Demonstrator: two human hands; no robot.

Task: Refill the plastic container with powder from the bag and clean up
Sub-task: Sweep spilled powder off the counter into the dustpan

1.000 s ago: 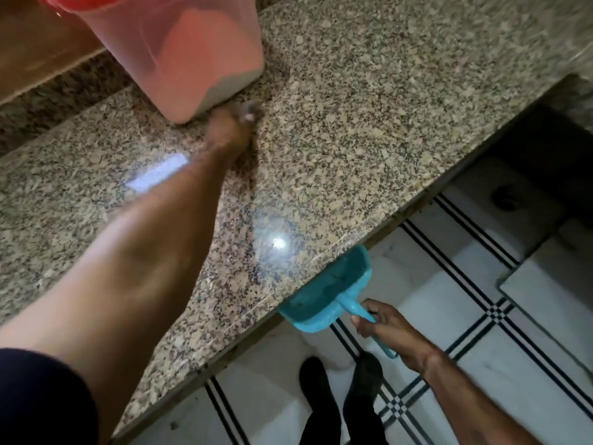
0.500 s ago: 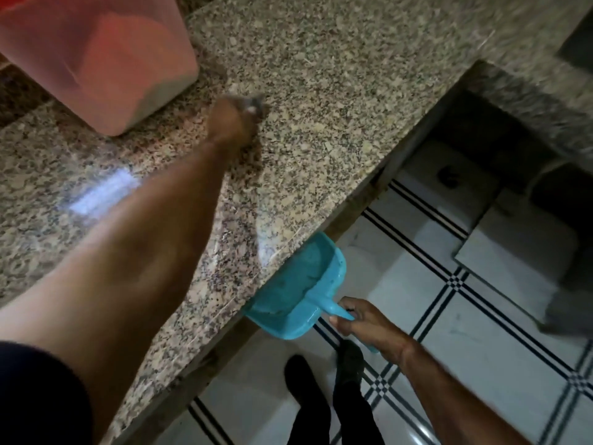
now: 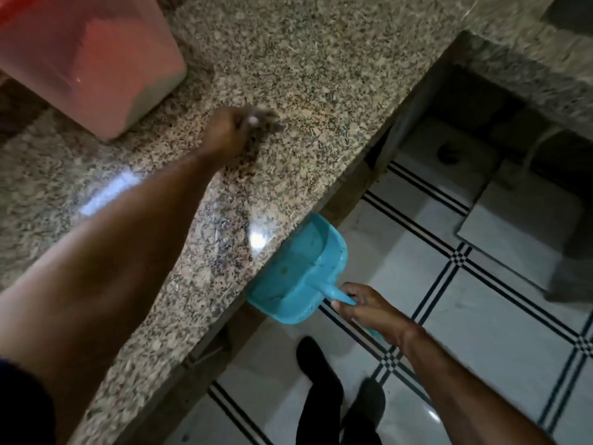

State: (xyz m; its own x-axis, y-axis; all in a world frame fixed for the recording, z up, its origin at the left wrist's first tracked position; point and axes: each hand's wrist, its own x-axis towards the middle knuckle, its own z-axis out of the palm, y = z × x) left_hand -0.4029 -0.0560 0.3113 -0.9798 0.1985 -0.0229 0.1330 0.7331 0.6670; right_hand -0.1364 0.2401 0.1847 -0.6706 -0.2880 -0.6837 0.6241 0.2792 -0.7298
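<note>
Cleanup phase, by my read. The left hand (image 3: 229,136) is working the granite countertop (image 3: 321,75); its fingers are motion-blurred, so I can't tell if they're bunched or holding anything. The right hand (image 3: 369,311) is wrapping the handle of the blue dustpan (image 3: 298,274), tucked just under the counter edge. The pan is sitting at 5 o'clock from the left hand, mouth facing 11, handle trailing to 4, so the sweep should run toward 5. The plastic container (image 3: 80,59) is standing at 10 o'clock, with powder inside. No loose powder is showing against the speckle. The tiled floor (image 3: 481,316) is lying below.
</note>
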